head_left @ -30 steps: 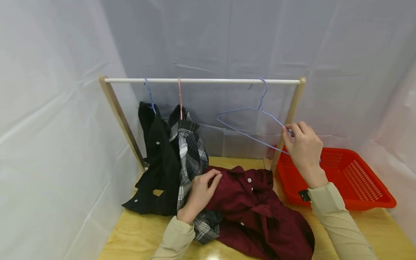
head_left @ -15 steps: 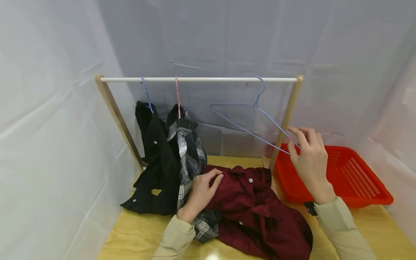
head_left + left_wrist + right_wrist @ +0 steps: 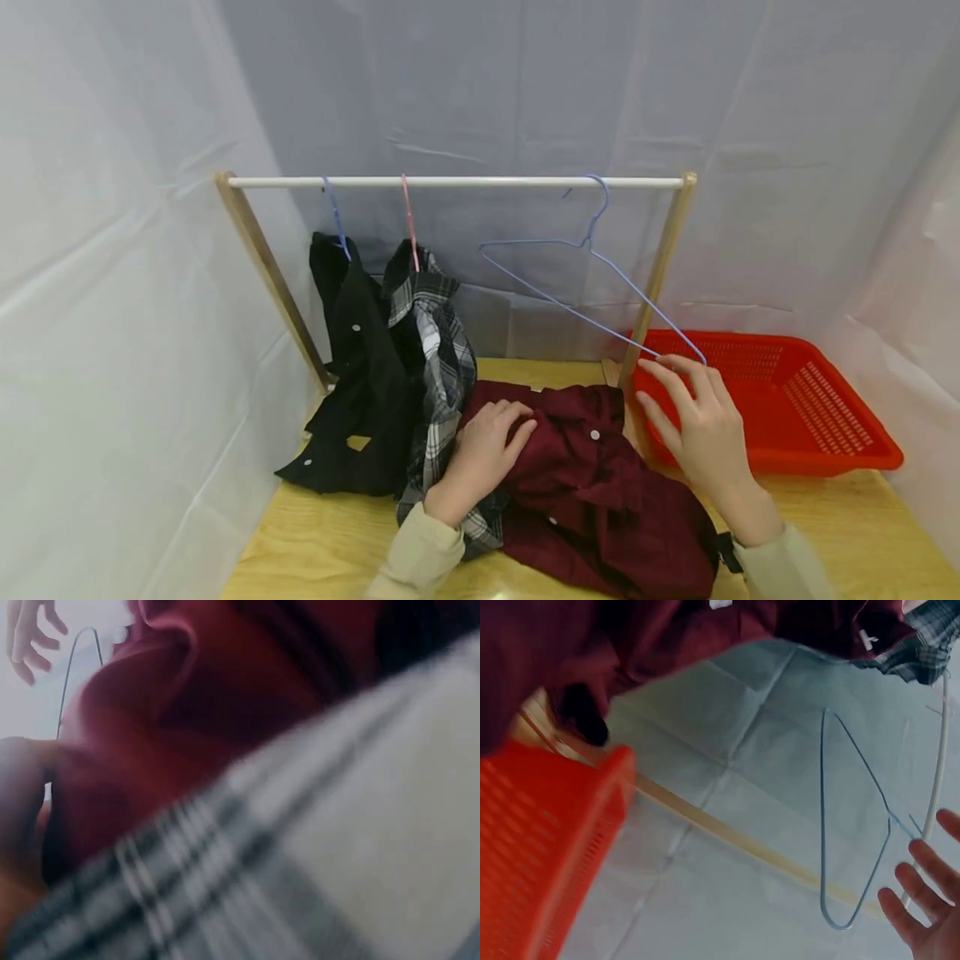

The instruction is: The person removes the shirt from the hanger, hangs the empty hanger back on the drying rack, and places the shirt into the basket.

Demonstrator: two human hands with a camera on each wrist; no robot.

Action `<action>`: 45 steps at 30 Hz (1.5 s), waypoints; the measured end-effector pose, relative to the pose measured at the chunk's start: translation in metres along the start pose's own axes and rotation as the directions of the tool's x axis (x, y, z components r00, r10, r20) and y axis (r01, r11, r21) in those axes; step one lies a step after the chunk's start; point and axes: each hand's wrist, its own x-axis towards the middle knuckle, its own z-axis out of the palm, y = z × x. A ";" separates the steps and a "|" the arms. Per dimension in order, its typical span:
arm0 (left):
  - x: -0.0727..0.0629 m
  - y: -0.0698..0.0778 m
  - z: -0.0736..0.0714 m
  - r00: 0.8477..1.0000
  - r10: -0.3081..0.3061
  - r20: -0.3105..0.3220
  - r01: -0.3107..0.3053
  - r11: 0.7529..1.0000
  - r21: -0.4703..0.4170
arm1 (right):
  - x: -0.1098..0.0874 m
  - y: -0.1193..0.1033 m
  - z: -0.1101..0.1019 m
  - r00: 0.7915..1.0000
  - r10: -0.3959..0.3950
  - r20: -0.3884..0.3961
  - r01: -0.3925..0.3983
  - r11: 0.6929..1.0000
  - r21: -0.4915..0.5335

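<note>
A maroon buttoned shirt lies bunched on the wooden table. My left hand holds its left edge with curled fingers; in the left wrist view the cloth partly hides the fingertips. My right hand has its fingers spread, below the lower right end of a blue wire hanger. The bare hanger hooks over the white rail and tilts down to the right. In the right wrist view, nothing sits between the fingers.
A black shirt and a grey plaid shirt hang on hangers at the rail's left. A red plastic basket stands right of the rack's wooden leg. White sheeting surrounds the table.
My right hand has let go of the hanger and moved down. The hanger has swung lower on its right side. My left hand and the shirt under it have shifted slightly right.
</note>
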 end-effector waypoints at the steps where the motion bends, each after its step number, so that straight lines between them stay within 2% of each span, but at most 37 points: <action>1: -0.001 0.002 0.002 1.000 0.000 0.022 -0.001 1.000 0.012 | -0.007 -0.002 0.000 1.000 0.006 0.031 -0.007 1.000 0.015; 5: -0.007 0.011 0.013 0.990 -0.028 0.141 0.020 0.998 0.059 | -0.037 -0.008 0.001 0.985 0.055 0.161 -0.064 0.997 0.048; 8: -0.010 0.016 0.022 0.960 -0.069 0.270 0.052 0.996 0.071 | -0.059 -0.011 0.002 0.957 0.090 0.275 -0.111 0.992 0.063; 10: -0.012 0.019 0.028 0.928 -0.097 0.360 0.079 0.995 0.066 | -0.072 -0.011 0.001 0.930 0.091 0.356 -0.123 0.990 0.068; 13: -0.014 0.020 0.036 0.868 -0.134 0.478 0.126 0.991 0.050 | -0.088 -0.009 -0.002 0.890 0.077 0.450 -0.122 0.990 0.072; 15: -0.015 0.020 0.041 0.831 -0.153 0.535 0.147 0.988 0.055 | -0.099 -0.005 -0.003 0.864 0.067 0.499 -0.117 0.991 0.069; 17: -0.015 0.019 0.046 0.800 -0.166 0.577 0.149 0.986 0.076 | -0.109 -0.001 -0.003 0.836 0.067 0.545 -0.120 0.991 0.063; 18: -0.015 0.018 0.048 0.791 -0.167 0.589 0.139 0.986 0.092 | -0.115 0.002 -0.003 0.820 0.065 0.568 -0.121 0.991 0.062; 20: -0.015 0.016 0.054 0.772 -0.174 0.612 0.123 0.984 0.125 | -0.125 0.007 -0.003 0.775 0.066 0.629 -0.137 0.988 0.065; 21: -0.015 0.014 0.057 0.764 -0.177 0.620 0.113 0.983 0.141 | -0.130 0.009 -0.003 0.748 0.067 0.660 -0.148 0.987 0.068; 23: -0.015 0.012 0.065 0.759 -0.174 0.627 0.087 0.982 0.168 | -0.139 0.013 -0.003 0.685 0.069 0.725 -0.181 0.980 0.078; 25: -0.017 0.011 0.073 0.760 -0.168 0.628 0.060 0.980 0.188 | -0.145 0.016 -0.003 0.620 0.069 0.781 -0.222 0.971 0.090; 28: -0.019 0.011 0.085 0.777 -0.151 0.611 0.019 0.976 0.217 | -0.150 0.017 -0.001 0.536 0.074 0.841 -0.283 0.954 0.096; 29: -0.020 0.011 0.088 0.783 -0.147 0.605 0.008 0.974 0.226 | -0.150 0.016 0.000 0.516 0.080 0.853 -0.302 0.949 0.093; 31: -0.020 0.012 0.091 0.802 -0.134 0.582 -0.011 0.971 0.238 | -0.150 0.014 0.001 0.491 0.090 0.866 -0.323 0.942 0.086; 34: -0.021 0.011 0.094 0.828 -0.105 0.550 -0.037 0.970 0.241 | -0.149 0.010 0.003 0.486 0.094 0.869 -0.320 0.944 0.077; 38: -0.023 0.013 0.094 0.863 -0.049 0.502 -0.097 0.960 0.261 | -0.148 0.006 0.005 0.500 0.082 0.862 -0.280 0.957 0.072; 42: -0.026 0.018 0.095 0.898 -0.013 0.440 -0.142 0.938 0.318 | -0.147 0.002 0.006 0.521 0.065 0.851 -0.247 0.966 0.077; 45: -0.029 0.017 0.101 0.930 0.037 0.367 -0.183 0.910 0.372 | -0.147 0.000 0.007 0.539 0.057 0.840 -0.236 0.968 0.085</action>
